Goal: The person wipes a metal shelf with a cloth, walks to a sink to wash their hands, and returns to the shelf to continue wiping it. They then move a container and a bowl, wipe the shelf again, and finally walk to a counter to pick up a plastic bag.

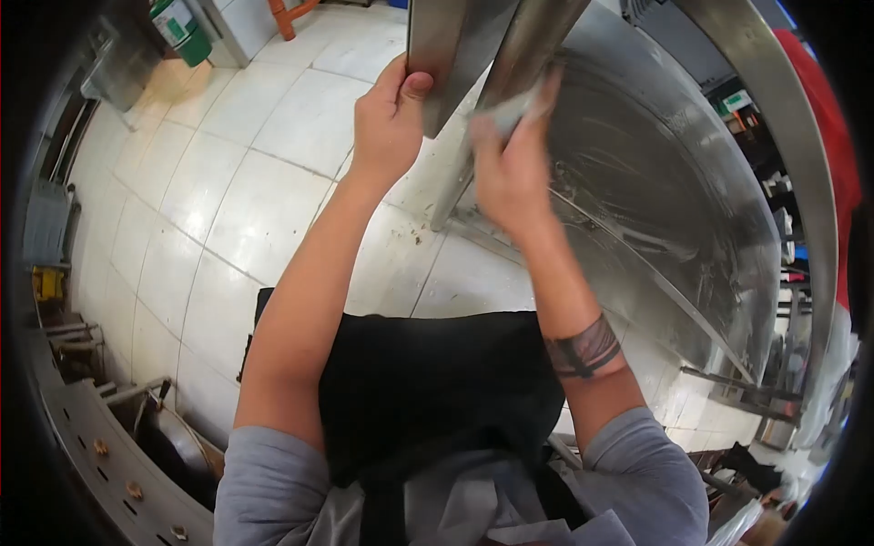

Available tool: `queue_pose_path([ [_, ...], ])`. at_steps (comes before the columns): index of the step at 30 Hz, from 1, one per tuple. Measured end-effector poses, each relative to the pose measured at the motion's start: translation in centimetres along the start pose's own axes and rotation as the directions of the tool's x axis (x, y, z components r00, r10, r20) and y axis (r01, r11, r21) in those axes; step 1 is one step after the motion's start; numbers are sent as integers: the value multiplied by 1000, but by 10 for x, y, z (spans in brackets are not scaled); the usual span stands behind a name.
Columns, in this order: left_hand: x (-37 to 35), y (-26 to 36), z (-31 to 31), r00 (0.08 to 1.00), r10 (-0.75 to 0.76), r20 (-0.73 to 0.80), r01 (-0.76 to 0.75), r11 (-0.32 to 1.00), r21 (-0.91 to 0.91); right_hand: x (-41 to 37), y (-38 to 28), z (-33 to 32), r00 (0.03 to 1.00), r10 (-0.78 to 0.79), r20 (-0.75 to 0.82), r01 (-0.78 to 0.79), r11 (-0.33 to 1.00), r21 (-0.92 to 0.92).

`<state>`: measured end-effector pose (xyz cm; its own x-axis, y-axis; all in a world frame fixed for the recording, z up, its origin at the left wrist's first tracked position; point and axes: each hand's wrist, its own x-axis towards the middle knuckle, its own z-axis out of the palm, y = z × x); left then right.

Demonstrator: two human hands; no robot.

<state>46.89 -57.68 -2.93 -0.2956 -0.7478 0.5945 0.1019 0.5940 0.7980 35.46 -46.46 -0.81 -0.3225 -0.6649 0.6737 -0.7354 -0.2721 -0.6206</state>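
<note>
My left hand (390, 123) is closed around the edge of an upright stainless steel panel (460, 55), with the thumb on its near face. Beside it, my right hand (514, 168) is blurred by motion and holds a pale cloth (510, 111) against a metal post (523, 59). The cloth's exact kind is hard to make out through the blur. To the right of that hand spreads a large steel surface (637, 164) with streaky, wet-looking smears.
White floor tiles (273, 191) lie below, with small brown crumbs near the post's foot. A green canister (187, 36) stands at the upper left. At the lower left are a stove front with knobs (135, 491) and a metal pan (173, 441). Red fabric (819, 136) hangs at the right.
</note>
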Motion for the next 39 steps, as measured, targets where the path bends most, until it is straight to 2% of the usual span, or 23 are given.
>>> queue_pose_path([
  [1, -5, 0, 0, 998, -57, 30, 57, 998, 24, 22, -16, -11, 993, -92, -76, 83, 990, -114],
  [2, -6, 3, 1, 998, -61, 21, 60, 998, 37, 53, -46, -27, 997, -19, -78, 14, 998, -66],
  [4, -8, 10, 1, 989, -142, 48, 138, 987, 79, 89, -65, -41, 987, -137, -79, 126, 983, -130],
  [5, -12, 9, 0, 987, -152, 51, 148, 985, 84, 84, -56, -33, 989, -126, -76, 116, 985, -126],
  [7, -6, 9, -2, 986, -149, 71, 144, 987, 73, 62, -30, -3, 901, -251, -353, 202, 965, -169],
  [8, -1, 14, -4, 990, -125, 67, 121, 991, 63, 41, -14, 12, 891, -274, -361, 222, 959, -179],
  [10, -3, 21, -10, 964, -228, 135, 220, 973, 68, -3, 14, 38, 931, -56, -362, -22, 978, -209],
  [14, -2, 13, -7, 986, -132, 99, 130, 991, 24, 41, -32, 15, 918, -53, -392, -73, 951, -300],
  [15, -3, 9, -5, 988, -122, 99, 124, 992, -13, 75, -70, -12, 963, 9, -270, -86, 957, -276],
  [17, -8, 4, -6, 986, -125, 114, 133, 989, -62, 92, -90, -18, 986, 87, -142, -123, 955, -270],
  [18, -9, 3, -8, 987, -111, 115, 116, 993, -34, 94, -93, -8, 923, -87, -375, -39, 948, -317],
  [19, -5, 3, -9, 990, -87, 110, 89, 996, -8, 99, -96, -1, 776, -272, -569, 42, 922, -384],
  [20, -2, 3, -9, 991, -72, 113, 75, 997, -28, 89, -89, 5, 768, -293, -570, 49, 914, -403],
  [22, -3, 3, -10, 990, -70, 122, 83, 990, -111, 34, -57, 16, 916, -306, -260, 114, 819, -563],
  [23, 0, 5, -11, 990, -57, 129, 74, 989, -132, 17, -51, 15, 912, -317, -262, 112, 805, -582],
  [25, 1, 8, -16, 981, -99, 168, 119, 986, -113, -9, -44, 7, 991, -40, -129, -15, 915, -403],
  [28, 3, 7, -19, 965, -139, 223, 168, 979, -114, 10, -34, 7, 962, -20, -272, -106, 891, -441],
  [30, 8, 3, -24, 951, -123, 285, 167, 976, -138, 60, -56, 2, 933, -67, -354, -110, 882, -458],
  [32, 8, -2, -26, 928, -125, 350, 186, 971, -147, 97, -78, -5, 877, -111, -468, -87, 921, -380],
  [33, 8, -4, -25, 928, -118, 354, 182, 972, -151, 98, -74, -2, 874, -102, -475, -106, 914, -392],
  [35, 8, -11, -21, 917, -124, 379, 195, 968, -155, 100, -62, 8, 777, -240, -582, -52, 897, -439],
  [37, 7, -14, -16, 943, -64, 326, 134, 972, -195, 42, -4, 33, 793, -245, -558, -64, 877, -477],
  [39, 10, -15, -15, 941, -55, 333, 120, 977, -177, 27, -3, 43, 811, -258, -526, -56, 860, -508],
])
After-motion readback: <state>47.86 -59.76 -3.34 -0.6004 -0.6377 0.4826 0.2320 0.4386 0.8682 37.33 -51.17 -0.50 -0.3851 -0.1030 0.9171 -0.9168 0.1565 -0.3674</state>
